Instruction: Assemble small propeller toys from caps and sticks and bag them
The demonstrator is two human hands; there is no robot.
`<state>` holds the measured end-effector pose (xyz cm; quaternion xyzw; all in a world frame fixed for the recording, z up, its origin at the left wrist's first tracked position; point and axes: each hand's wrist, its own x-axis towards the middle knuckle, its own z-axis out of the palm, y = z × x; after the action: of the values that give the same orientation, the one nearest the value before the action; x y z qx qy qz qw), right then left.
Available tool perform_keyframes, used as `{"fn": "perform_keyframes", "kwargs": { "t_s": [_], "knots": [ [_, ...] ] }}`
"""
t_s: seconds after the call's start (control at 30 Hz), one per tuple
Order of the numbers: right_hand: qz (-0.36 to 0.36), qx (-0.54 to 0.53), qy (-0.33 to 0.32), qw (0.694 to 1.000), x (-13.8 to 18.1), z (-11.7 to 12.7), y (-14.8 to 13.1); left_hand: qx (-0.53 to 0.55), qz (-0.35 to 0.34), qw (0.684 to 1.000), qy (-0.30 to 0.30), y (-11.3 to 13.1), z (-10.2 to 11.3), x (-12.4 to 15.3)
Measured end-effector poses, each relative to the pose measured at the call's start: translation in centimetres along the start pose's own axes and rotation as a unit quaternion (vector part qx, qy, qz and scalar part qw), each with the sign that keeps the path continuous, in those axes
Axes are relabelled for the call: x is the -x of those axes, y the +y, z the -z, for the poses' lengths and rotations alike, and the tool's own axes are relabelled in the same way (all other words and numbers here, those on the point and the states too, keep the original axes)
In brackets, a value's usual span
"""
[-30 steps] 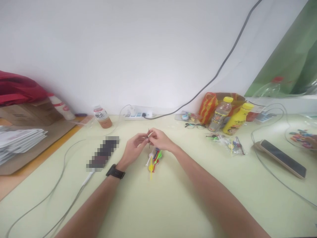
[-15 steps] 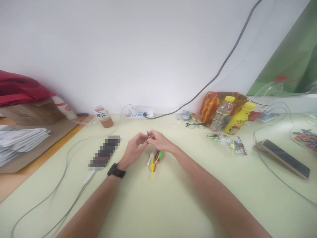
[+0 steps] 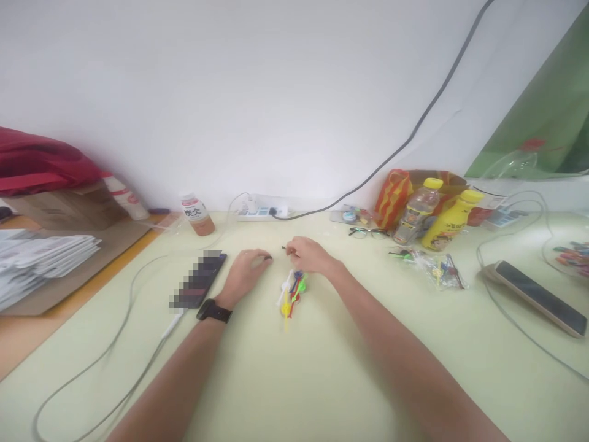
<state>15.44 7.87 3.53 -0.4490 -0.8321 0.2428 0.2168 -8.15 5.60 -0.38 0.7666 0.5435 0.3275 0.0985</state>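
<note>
My left hand [image 3: 243,274], with a black watch [image 3: 214,311] on its wrist, pinches a small black piece [image 3: 267,258] between thumb and fingertips. Apart from it, to the right, my right hand [image 3: 309,254] is closed on a thin dark piece [image 3: 284,247] whose tip sticks out to the left; its kind is too small to make out. Below and between the hands lies a cluster of small plastic pieces with round heads and thin stems: a white one [image 3: 285,286], a blue one [image 3: 298,274], a green one [image 3: 301,286], a red one and a yellow one [image 3: 286,311].
A phone [image 3: 207,282] on a cable lies left of my left hand. Behind stand a drink bottle [image 3: 197,215] and a power strip [image 3: 262,212]. To the right are glasses [image 3: 368,232], two yellow-capped bottles, a plastic bag of pieces [image 3: 437,267] and another phone [image 3: 540,298].
My hands were together at one small dark piece. They have since moved apart, left hand to the left and right hand to the right, each with a small dark piece.
</note>
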Motion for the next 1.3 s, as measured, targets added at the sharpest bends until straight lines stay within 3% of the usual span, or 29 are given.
{"fn": "perform_keyframes", "kwargs": {
  "t_s": [0.1, 0.17, 0.23, 0.4, 0.53, 0.73, 0.97, 1.17, 1.3],
  "knots": [
    [0.08, -0.015, -0.14, 0.987, 0.6, 1.0, -1.6, -0.037, 0.016, 0.998, 0.05, -0.6, 0.1, 0.1],
    [0.097, -0.011, -0.229, 0.969, 0.8, 1.2, -2.5, -0.033, 0.026, 0.996, 0.078, -0.7, 0.1, 0.1],
    [0.085, 0.002, -0.254, 0.963, 0.9, 1.2, -2.8, -0.015, 0.027, 0.995, 0.095, -0.4, 0.2, 0.1],
    [0.033, -0.068, -0.117, 0.99, 0.5, 0.6, -2.1, 0.082, 0.025, 0.989, 0.124, 1.6, 0.6, 0.0],
    [0.007, -0.136, -0.026, 0.99, -0.1, 0.7, -1.6, 0.179, 0.008, 0.978, 0.108, 3.5, 0.6, 0.3],
    [0.002, -0.378, -0.037, 0.925, -0.4, 0.4, -1.5, 0.213, -0.05, 0.974, 0.059, 5.4, -0.1, 0.8],
    [0.027, -0.165, 0.0, 0.986, -1.2, -1.1, -0.6, 0.161, -0.053, 0.984, 0.061, 5.2, -0.3, 1.1],
    [-0.051, -0.045, 0.041, 0.997, -0.7, 0.0, 2.2, 0.031, -0.054, 0.998, 0.022, 3.8, -0.7, 0.9],
    [-0.072, 0.019, 0.021, 0.997, 0.0, 1.0, 3.0, -0.061, -0.069, 0.996, 0.01, 2.4, -1.3, 0.5]
  ]
}}
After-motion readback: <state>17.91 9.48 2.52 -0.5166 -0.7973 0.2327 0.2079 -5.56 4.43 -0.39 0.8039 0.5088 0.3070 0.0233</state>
